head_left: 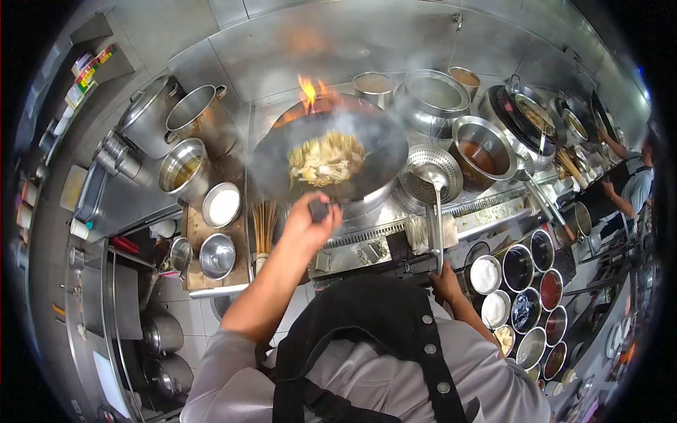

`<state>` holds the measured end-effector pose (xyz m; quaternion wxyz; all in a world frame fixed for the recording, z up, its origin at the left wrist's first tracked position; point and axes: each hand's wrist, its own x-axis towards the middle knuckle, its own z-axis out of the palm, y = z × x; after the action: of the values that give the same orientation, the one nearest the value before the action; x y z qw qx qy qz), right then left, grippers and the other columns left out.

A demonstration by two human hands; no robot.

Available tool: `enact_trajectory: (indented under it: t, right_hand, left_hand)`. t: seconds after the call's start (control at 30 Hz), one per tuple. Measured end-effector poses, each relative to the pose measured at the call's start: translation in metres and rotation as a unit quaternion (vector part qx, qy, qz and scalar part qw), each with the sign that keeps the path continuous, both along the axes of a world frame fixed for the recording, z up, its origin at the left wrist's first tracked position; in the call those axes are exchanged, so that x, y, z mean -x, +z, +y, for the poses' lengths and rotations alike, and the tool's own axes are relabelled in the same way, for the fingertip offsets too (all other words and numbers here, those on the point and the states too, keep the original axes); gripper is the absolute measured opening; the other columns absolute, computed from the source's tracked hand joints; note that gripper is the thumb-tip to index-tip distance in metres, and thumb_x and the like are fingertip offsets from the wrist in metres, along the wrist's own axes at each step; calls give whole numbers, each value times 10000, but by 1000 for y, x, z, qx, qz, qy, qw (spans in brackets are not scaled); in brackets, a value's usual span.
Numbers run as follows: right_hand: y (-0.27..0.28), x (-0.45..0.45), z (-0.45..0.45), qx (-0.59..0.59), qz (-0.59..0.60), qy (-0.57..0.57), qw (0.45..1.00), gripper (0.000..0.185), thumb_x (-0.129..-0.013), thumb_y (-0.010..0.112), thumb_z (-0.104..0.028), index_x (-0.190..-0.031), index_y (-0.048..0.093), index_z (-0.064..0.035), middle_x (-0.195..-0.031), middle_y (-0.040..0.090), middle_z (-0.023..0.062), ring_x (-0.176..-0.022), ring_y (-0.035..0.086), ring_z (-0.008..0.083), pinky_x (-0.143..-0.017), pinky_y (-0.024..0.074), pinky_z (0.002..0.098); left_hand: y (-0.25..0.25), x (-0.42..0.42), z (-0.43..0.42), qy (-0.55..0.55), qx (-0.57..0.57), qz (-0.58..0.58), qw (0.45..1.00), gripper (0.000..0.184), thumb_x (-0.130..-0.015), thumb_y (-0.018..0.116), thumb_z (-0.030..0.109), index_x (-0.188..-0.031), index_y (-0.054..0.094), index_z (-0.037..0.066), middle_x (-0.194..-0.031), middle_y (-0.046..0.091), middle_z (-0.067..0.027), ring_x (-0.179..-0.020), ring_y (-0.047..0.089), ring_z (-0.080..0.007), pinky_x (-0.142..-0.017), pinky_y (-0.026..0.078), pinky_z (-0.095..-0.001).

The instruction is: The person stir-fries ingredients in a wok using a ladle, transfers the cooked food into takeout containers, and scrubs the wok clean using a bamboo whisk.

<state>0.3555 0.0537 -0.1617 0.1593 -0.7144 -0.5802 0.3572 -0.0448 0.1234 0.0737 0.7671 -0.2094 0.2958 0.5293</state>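
My left hand [314, 220] is closed on the near handle of a dark wok [381, 144], with a greyish cloth or pad at the grip. Pale sliced food [326, 159] lies in the wok, slightly blurred, with steam over it. Flames [309, 92] rise behind the far rim. To the right, my right hand [446, 283] grips the end of a long ladle handle [438, 225]. The ladle's bowl [427, 173] rests over a perforated strainer [415, 185] beside the wok.
Metal pots [185, 169] and bowls [217, 255] stand at left, near a bamboo brush [264, 229]. A pot of brown liquid [484, 151] is right of the strainer. Seasoning containers [518, 268] fill the lower right. Another person [638, 187] stands at far right.
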Motion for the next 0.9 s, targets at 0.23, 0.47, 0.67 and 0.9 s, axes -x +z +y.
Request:
enact_trajectory:
  t: [0.23, 0.47, 0.67, 0.9]
  right_hand:
    - [39, 8, -2, 31, 5, -8, 999, 419, -810, 668, -183, -1045, 377, 5, -875, 605, 313, -829, 636, 442, -689, 500, 473]
    - [-29, -13, 5, -7, 31, 25, 999, 380, -822, 662, -173, -999, 361, -22, -699, 540, 139, -545, 564, 213, -459, 478, 376]
    - [-18, -10, 2, -8, 7, 24, 1000, 417, -821, 644, -167, -1081, 363, -2, -806, 613, 256, -664, 652, 326, -533, 507, 417]
    - [-26, -8, 0, -17, 19, 27, 999, 382, -834, 660, -163, -1024, 357, -27, -720, 594, 210, -562, 618, 279, -458, 463, 407]
  left_hand:
    - [-87, -24, -54, 15, -108, 122, 987, 84, -752, 578, 50, -774, 498, 66, -702, 491, -64, -694, 516, -212, -629, 468, -335]
    - [-26, 4, 29, -9, -47, 15, 999, 361, -720, 590, 5, -1014, 390, -57, -991, 429, -243, -774, 499, -273, -578, 511, -225]
    - [-95, -14, -26, 22, -151, 191, 970, 121, -774, 569, 77, -683, 491, 63, -736, 510, -42, -777, 518, -182, -667, 476, -337]
    - [-14, -2, -6, 5, -26, 60, 998, 103, -779, 566, 51, -735, 480, 15, -851, 481, -141, -785, 509, -277, -643, 507, -340]
